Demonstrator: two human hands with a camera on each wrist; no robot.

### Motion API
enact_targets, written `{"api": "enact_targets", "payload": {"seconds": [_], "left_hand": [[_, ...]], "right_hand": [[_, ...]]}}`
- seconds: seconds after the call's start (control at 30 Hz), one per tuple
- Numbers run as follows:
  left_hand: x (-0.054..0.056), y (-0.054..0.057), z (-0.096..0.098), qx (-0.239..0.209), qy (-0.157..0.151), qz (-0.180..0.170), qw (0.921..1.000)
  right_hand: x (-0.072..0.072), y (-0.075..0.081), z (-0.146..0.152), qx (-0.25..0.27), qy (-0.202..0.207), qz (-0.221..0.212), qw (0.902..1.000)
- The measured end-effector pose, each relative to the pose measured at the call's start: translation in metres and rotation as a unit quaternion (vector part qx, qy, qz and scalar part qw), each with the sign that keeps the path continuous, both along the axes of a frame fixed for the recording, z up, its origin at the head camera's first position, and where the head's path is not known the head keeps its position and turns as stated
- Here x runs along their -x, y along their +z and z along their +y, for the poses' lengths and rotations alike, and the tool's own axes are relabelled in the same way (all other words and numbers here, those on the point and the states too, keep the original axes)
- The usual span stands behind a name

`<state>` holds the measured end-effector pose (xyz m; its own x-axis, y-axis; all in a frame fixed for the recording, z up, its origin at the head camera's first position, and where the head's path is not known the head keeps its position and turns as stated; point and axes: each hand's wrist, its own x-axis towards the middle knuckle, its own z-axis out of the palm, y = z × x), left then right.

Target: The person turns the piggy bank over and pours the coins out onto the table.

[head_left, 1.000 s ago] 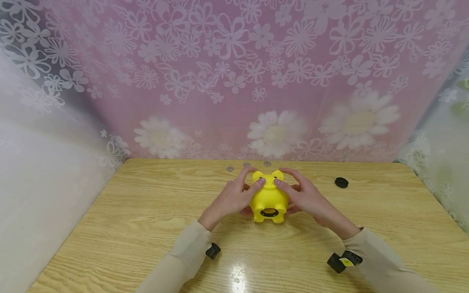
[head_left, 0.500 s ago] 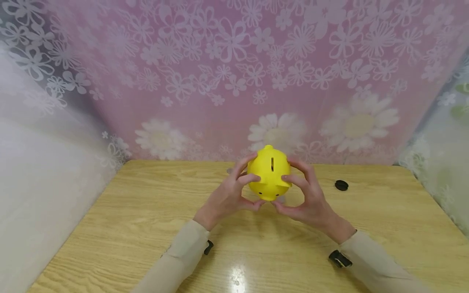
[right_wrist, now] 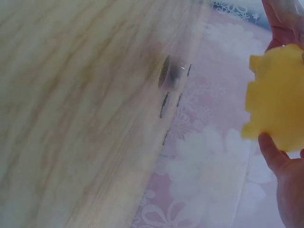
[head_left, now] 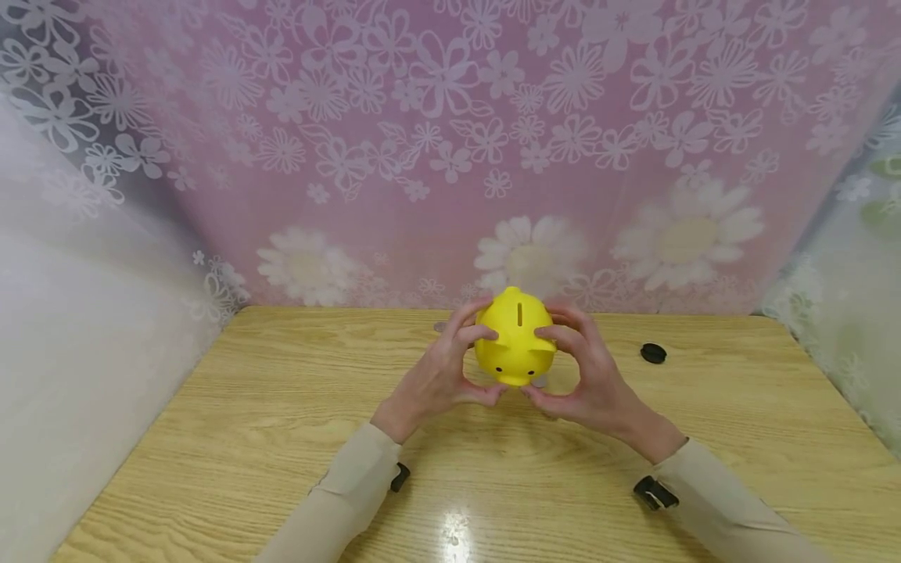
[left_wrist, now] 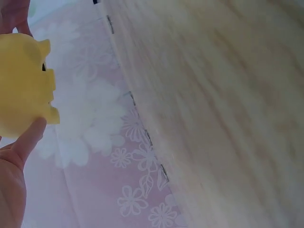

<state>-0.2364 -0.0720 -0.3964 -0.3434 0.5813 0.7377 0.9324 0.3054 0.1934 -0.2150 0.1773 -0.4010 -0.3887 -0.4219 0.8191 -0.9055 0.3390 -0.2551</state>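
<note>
A yellow piggy bank [head_left: 517, 340] is held up over the table between both hands, its slot [head_left: 520, 314] on top and its face tilted toward me. My left hand [head_left: 443, 367] grips its left side, fingers on the body and thumb low by the snout. On the opposite side my right hand [head_left: 594, 375] grips it the same way. Both wrist views show the bank side-on, with stubby feet [left_wrist: 53, 115] facing the table. A coin [head_left: 540, 381] shows partly hidden behind the bank. Farther back, another coin [head_left: 439, 326] lies beside the left fingers.
A round black cap [head_left: 653, 353] lies on the wooden table [head_left: 296, 438] to the right. Several coins [right_wrist: 165, 104] appear edge-on along the table in the wrist views. A pink flowered curtain [head_left: 394, 195] hangs behind the back edge.
The bank was lifted and tilted from showing its belly opening to showing its top slot. The hands shifted round it, thumbs moving below the snout. Over the last half second it lowers slightly.
</note>
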Motion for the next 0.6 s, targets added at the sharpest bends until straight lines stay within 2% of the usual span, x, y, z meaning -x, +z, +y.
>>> {"api": "enact_targets", "payload": {"seconds": [0.13, 0.33, 0.43, 0.6], "left_hand": [[-0.003, -0.003, -0.001, 0.002, 0.007, -0.044, 0.9990], [-0.009, -0.004, -0.002, 0.002, 0.001, -0.112, 0.9937], [-0.013, -0.003, -0.001, 0.011, 0.001, -0.133, 0.9911], [-0.020, 0.001, 0.000, 0.026, -0.002, -0.156, 0.9874]], "right_hand": [[0.000, 0.000, 0.003, -0.032, -0.006, -0.049, 0.9982], [0.000, 0.001, 0.006, -0.091, -0.036, -0.070, 0.9927], [0.000, 0.001, 0.006, -0.099, -0.038, -0.081, 0.9911], [-0.004, 0.002, 0.006, -0.088, -0.027, -0.133, 0.9868]]}}
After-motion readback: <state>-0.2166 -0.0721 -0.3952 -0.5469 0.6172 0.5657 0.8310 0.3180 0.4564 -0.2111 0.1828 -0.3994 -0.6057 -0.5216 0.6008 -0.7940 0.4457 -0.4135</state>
